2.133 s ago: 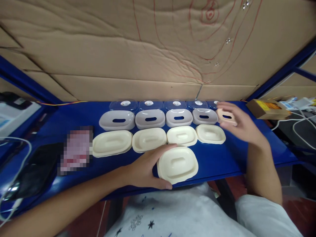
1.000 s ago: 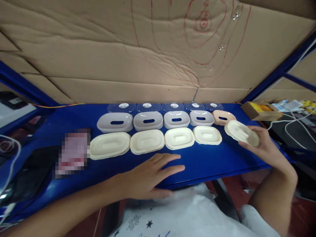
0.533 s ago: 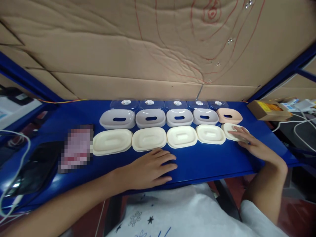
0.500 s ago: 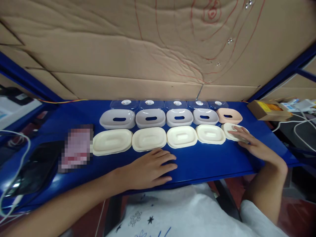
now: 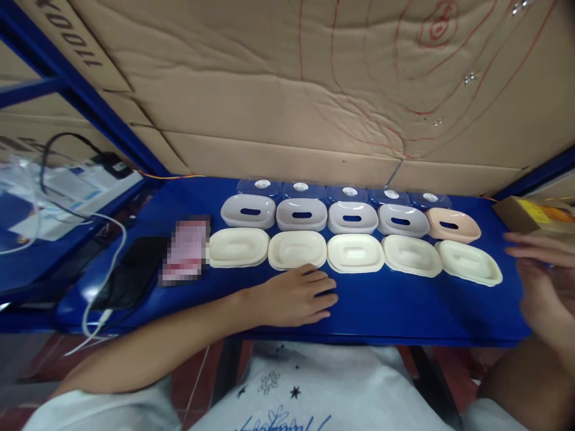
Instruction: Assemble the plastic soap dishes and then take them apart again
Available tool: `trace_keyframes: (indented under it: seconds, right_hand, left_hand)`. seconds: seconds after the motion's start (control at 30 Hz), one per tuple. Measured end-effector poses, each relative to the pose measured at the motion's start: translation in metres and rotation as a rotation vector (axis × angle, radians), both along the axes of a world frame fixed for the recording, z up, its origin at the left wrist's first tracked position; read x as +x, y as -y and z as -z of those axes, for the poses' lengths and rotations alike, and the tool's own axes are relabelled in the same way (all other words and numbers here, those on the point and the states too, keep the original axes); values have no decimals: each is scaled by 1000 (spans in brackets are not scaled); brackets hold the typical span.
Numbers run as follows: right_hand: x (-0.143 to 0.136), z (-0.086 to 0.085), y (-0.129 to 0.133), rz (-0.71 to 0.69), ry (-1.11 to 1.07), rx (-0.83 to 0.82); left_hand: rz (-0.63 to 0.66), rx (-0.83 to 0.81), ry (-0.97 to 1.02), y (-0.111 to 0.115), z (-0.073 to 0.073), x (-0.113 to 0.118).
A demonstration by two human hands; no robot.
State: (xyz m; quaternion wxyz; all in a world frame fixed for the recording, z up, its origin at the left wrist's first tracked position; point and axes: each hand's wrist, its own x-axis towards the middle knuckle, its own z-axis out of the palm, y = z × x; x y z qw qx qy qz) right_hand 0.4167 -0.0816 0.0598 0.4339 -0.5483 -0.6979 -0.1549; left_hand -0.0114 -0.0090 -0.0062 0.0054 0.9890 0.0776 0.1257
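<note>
In the head view, five cream trays (image 5: 356, 258) lie in a row on the blue table (image 5: 404, 314), nearest the person, and the left hand (image 5: 296, 297) rests palm down just before the second from the left, its fingers loosely parted with nothing in them; whether the knuckles touch that tray's front edge, I cannot tell. The right hand (image 5: 543, 275) is smeared and cut by the frame edge, its fingers stretched out beyond the row's right end; whether it holds anything, I cannot tell. The likeliest mishap, I judge, is a knock: a forward slide of the left hand could push the tray into the slotted dishes close behind, and a low inward sweep of the right could skew the end tray, which sits slightly askew. As for containers, four pale grey dishes (image 5: 353, 227) and a peach dish (image 5: 466, 226) stand behind the trays, only blue showing through their slots; each tray has a raised centre. Behind them, five clear covers (image 5: 348, 193) bear white stickers. A cardboard box (image 5: 514, 216) near the right hand shows yellow and orange, its contents unclear.
</note>
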Motion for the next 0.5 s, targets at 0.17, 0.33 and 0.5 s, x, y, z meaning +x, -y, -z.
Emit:
trace_keyframes:
  seconds: [0.17, 0.33, 0.5]
  right_hand:
    - [-88, 20, -38, -622, 425, -152]
    - [-145, 56, -52, -914, 497, -126]
    - [-136, 58, -49, -922, 353, -183]
  left_hand:
    - [-21, 53, -10, -4, -4, -1]
    - [-37, 68, 12, -7, -3, -1]
    - [-31, 86, 64, -7, -3, -3]
